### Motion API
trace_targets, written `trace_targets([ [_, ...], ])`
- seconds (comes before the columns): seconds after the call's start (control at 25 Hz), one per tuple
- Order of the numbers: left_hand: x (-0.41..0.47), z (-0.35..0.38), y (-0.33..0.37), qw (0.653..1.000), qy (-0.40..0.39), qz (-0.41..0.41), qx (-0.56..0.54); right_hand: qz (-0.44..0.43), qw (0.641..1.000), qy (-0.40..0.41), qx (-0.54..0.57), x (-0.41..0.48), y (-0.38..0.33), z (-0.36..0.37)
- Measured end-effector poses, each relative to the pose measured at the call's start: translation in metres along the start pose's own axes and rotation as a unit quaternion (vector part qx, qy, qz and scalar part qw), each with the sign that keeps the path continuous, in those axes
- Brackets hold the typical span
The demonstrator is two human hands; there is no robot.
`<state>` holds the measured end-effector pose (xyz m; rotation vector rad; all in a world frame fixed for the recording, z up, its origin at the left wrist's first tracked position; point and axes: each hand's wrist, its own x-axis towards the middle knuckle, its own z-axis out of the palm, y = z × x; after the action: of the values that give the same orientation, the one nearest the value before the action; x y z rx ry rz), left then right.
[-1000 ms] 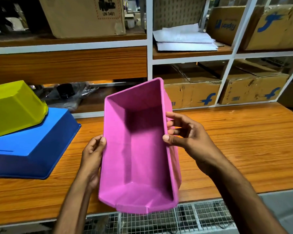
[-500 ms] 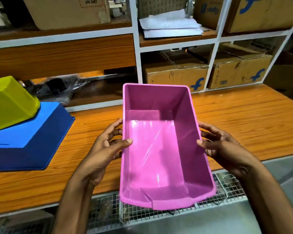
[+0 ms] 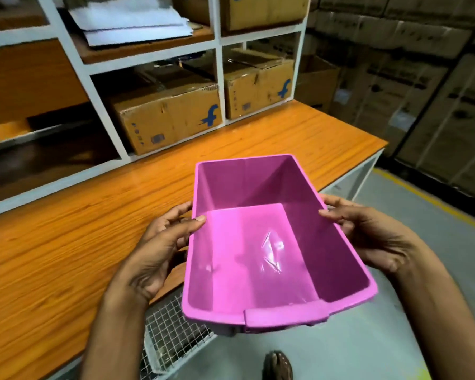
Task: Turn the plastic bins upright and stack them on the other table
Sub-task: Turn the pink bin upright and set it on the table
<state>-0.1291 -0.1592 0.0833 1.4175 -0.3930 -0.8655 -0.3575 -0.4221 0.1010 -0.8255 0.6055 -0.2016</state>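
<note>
Pink plastic bin [image 3: 261, 259], upright, empty, apparently held aloft

We see glossy smooth plastic on the pink bin [image 3: 261, 259], shiny wood-grain on the table [image 3: 66, 242], matt cardboard boxes [image 3: 167, 116], wire mesh [image 3: 173, 330] below.

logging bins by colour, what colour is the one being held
Pink bin, seen clearly in the head view.

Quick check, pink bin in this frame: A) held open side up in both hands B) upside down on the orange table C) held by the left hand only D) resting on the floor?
A: the pink bin shows its open inside to the camera, the left hand gripping its left wall and the right hand its right wall.
</note>
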Motion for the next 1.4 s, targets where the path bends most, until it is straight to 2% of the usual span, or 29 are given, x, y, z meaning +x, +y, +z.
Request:
trace_targets([
  [0.24,0.033,0.115,-0.039,0.999,-0.048,0.015,-0.014,-0.125,0.987,0.093,-0.049,-0.059,-0.008,-0.102],
  [0.44,0.065,0.247,-0.053,0.998,-0.053,0.032,0.004,-0.172,0.973,0.146,-0.05,-0.079,-0.042,-0.217],
  [0.6,0.095,0.352,-0.053,0.996,-0.037,0.078,0.025,-0.184,0.972,0.139,-0.052,-0.073,-0.1,-0.307],
  [0.76,0.122,0.419,-0.047,0.992,0.003,0.125,0.026,-0.19,0.975,0.103,-0.047,-0.041,-0.161,-0.367],
  [0.92,0.161,0.447,-0.033,0.991,0.055,0.125,0.014,-0.189,0.979,0.048,-0.059,0.022,-0.206,-0.392],
  [1.16,0.261,0.444,-0.008,0.983,0.133,0.129,-0.002,-0.15,0.986,0.0,-0.079,0.134,-0.275,-0.401],
  [1.4,0.359,0.43,0.016,0.98,0.191,0.037,-0.047,-0.034,0.992,-0.065,-0.105,0.24,-0.363,-0.381],
])
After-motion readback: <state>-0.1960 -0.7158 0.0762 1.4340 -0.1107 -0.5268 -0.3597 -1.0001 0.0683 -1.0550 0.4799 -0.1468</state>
